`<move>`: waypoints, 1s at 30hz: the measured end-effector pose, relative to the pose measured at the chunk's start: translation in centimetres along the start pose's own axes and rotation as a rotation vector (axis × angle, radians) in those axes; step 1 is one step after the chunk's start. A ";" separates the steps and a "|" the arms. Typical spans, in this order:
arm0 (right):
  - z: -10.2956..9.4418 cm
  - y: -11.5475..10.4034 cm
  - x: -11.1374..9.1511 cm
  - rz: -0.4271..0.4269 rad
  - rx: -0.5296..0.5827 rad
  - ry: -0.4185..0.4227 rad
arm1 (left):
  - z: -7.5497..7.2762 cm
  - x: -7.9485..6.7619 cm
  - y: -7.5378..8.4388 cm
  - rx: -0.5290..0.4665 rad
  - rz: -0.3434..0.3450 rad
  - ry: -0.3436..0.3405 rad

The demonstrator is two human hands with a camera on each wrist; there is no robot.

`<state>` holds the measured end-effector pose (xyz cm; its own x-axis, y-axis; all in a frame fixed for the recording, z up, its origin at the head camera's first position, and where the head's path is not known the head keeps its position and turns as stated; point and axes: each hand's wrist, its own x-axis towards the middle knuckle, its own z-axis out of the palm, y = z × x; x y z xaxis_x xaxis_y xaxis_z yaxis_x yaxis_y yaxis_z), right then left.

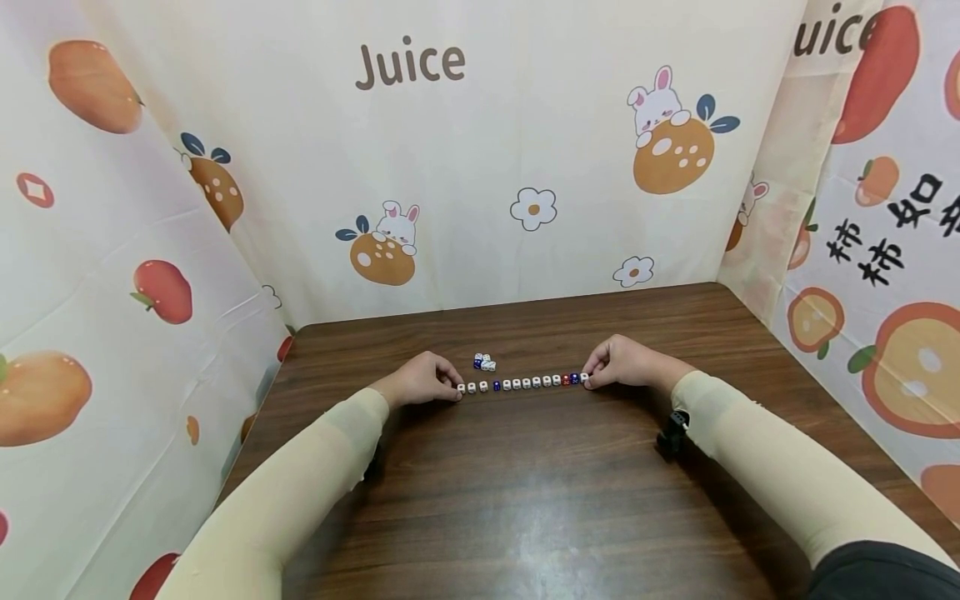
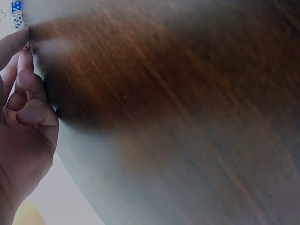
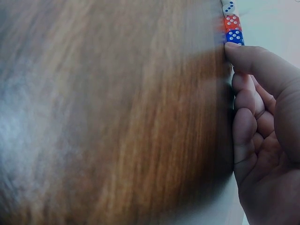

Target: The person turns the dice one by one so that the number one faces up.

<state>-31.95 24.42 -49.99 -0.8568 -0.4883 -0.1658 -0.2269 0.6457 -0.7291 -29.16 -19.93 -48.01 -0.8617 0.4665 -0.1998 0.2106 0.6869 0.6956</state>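
A row of dice (image 1: 527, 383) runs left to right on the brown table, mostly white, with a red die (image 1: 566, 380) and a blue die (image 1: 575, 378) towards its right end. A dark blue die (image 1: 497, 386) stands left of the middle, with small gaps around it. At the left end my left hand (image 1: 422, 380) pinches a white die (image 1: 461, 388) between thumb and finger. My right hand (image 1: 630, 362) pinches the white die (image 1: 586, 378) at the right end. In the right wrist view the thumb (image 3: 255, 58) covers that end die, right beside the blue one.
Just behind the row sits a small cluster of white and blue dice (image 1: 484, 364). The wooden table (image 1: 525, 492) reaches back to a fruit-printed curtain (image 1: 480, 150), with more printed cloth at both sides.
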 end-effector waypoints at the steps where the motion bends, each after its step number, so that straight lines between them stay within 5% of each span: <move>1: 0.0 0.0 0.0 0.001 0.000 0.000 | 0.0 0.0 0.0 -0.001 0.001 -0.001; 19: 0.0 0.1 0.0 -0.003 0.019 -0.005 | -2.6 0.2 -0.3 0.024 -0.003 -0.149; 23: 0.0 0.0 0.0 -0.001 0.025 -0.009 | -3.0 0.6 -0.5 0.043 -0.024 -0.093; 30: 0.0 0.1 0.0 -0.001 0.019 -0.005 | -2.5 1.7 -0.2 0.051 -0.110 0.108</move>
<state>-31.96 24.45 -50.05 -0.8540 -0.4924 -0.1682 -0.2194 0.6339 -0.7417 -31.80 -20.67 -46.76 -0.9248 0.3260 -0.1960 0.1328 0.7595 0.6368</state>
